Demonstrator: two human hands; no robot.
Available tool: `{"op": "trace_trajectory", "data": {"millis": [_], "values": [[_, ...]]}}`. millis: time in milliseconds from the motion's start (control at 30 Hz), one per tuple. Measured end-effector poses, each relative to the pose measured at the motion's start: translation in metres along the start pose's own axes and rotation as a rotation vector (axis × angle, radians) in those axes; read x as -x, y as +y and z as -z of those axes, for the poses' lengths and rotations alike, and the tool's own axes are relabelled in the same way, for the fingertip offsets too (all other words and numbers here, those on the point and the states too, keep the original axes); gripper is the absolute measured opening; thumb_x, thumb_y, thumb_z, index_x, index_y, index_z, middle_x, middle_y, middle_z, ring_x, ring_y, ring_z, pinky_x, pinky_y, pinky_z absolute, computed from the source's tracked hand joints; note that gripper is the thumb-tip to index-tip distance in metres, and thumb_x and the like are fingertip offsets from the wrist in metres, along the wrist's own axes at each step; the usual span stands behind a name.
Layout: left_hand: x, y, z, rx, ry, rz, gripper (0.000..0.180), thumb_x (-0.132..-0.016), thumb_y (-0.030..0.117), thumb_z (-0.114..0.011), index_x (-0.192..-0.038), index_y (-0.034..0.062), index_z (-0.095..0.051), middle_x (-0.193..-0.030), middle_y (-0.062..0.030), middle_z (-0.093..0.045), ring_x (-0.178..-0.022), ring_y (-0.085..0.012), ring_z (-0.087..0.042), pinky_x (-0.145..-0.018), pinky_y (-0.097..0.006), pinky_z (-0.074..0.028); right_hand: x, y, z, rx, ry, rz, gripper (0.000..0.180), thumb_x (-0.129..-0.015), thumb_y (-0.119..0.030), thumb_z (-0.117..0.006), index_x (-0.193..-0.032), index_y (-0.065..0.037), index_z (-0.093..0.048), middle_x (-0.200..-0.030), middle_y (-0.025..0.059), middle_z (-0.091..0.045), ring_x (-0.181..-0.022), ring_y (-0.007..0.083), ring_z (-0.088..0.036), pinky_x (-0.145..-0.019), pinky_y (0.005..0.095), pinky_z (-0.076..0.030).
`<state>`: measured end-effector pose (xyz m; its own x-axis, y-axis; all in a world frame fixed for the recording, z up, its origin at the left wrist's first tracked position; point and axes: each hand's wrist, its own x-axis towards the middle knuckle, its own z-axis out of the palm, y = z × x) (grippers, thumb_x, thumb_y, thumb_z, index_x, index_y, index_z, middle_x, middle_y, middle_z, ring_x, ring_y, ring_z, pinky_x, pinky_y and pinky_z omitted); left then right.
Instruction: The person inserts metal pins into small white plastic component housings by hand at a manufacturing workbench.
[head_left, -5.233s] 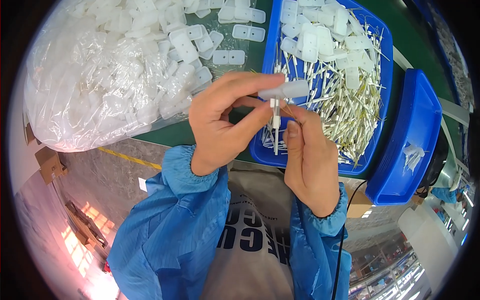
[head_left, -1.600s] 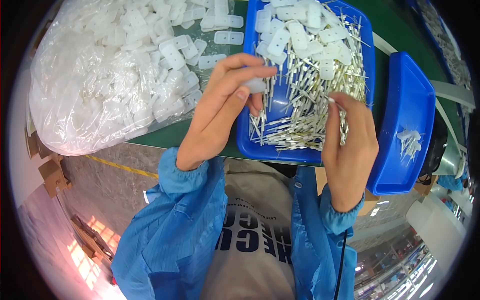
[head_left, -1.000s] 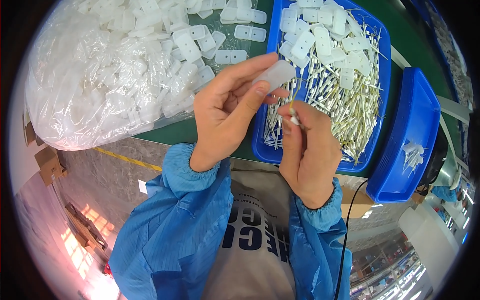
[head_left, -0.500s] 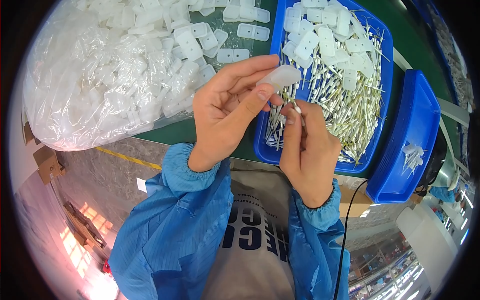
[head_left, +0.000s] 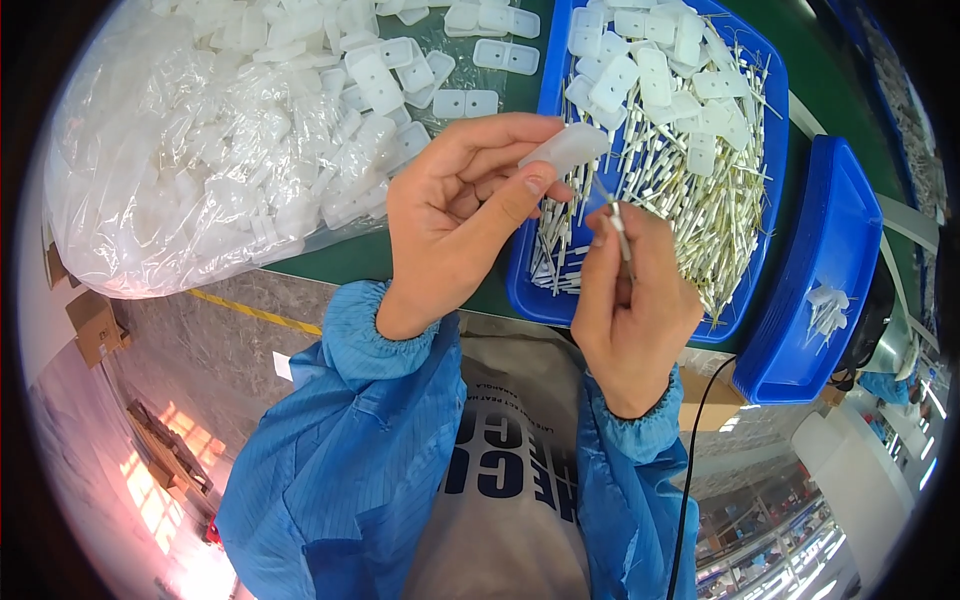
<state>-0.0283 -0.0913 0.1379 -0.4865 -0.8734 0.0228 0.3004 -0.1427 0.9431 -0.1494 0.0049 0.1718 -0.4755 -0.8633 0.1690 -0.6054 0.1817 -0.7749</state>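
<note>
My left hand (head_left: 450, 220) pinches a translucent white plastic piece (head_left: 568, 148), oblong with rounded corners, between thumb and fingers. Just below and right of it, my right hand (head_left: 645, 290) grips a thin white sleeved piece with wire ends (head_left: 616, 215) between thumb and forefinger. A small gap lies between the piece and the plastic. Both hands are held over the left side of a blue bin (head_left: 780, 180). Inside the bin are many similar white sleeved wires (head_left: 700, 240), with loose plastic pieces (head_left: 655, 80) lying on top.
A large clear bag (head_left: 130, 230) heaped with plastic pieces covers the left of the green table (head_left: 335, 262). Loose two-holed pieces (head_left: 505, 56) lie beside it. To the right stand stacked blue trays (head_left: 800, 350), the top one holding a small assembled cluster. A black cable (head_left: 690, 470) hangs near my right sleeve.
My right hand has drawn down and to the right, away from the plastic piece, with the sleeved wire still in its fingers. My left hand has barely moved; its plastic piece is tilted slightly more.
</note>
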Motion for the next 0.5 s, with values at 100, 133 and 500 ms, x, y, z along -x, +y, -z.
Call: {"op": "trace_trajectory", "data": {"millis": [100, 133, 500], "values": [[-0.0010, -0.0024, -0.0002, 0.011, -0.006, -0.017, 0.030, -0.095, 0.002, -0.062, -0.124, -0.0057, -0.056, -0.116, -0.0168, -0.068, -0.093, -0.0154, -0.069, -0.075, -0.023, -0.054, 0.0023, 0.0036, -0.0038, 0.057, 0.008, 0.102, 0.015, -0.089, -0.001, -0.065, -0.103, -0.001, -0.060, -0.065, 0.0100, -0.062, -0.050, 0.0195, -0.062, -0.047, 0.0297, -0.047], [-0.0009, -0.0021, 0.0000, 0.010, -0.004, -0.018, 0.030, -0.095, 0.002, -0.062, -0.124, -0.0057, -0.056, -0.116, -0.0168, -0.068, -0.093, -0.0154, -0.069, -0.075, -0.023, -0.054, 0.0034, 0.0021, -0.0029, 0.086, -0.016, 0.086, 0.015, -0.089, -0.002, -0.065, -0.103, -0.001, -0.060, -0.064, 0.0099, -0.061, -0.050, 0.0197, -0.062, -0.047, 0.0299, -0.046], [-0.0016, -0.0007, -0.0039, -0.101, 0.015, -0.046, 0.029, -0.096, 0.004, -0.061, -0.123, -0.0054, -0.056, -0.111, -0.0166, -0.069, -0.090, -0.0179, -0.070, -0.071, -0.024, -0.052, 0.0058, 0.0032, -0.0045, 0.086, 0.079, 0.021, 0.016, -0.087, -0.002, -0.067, -0.101, -0.002, -0.061, -0.061, 0.0089, -0.060, -0.048, 0.0204, -0.062, -0.045, 0.0309, -0.046]]}}
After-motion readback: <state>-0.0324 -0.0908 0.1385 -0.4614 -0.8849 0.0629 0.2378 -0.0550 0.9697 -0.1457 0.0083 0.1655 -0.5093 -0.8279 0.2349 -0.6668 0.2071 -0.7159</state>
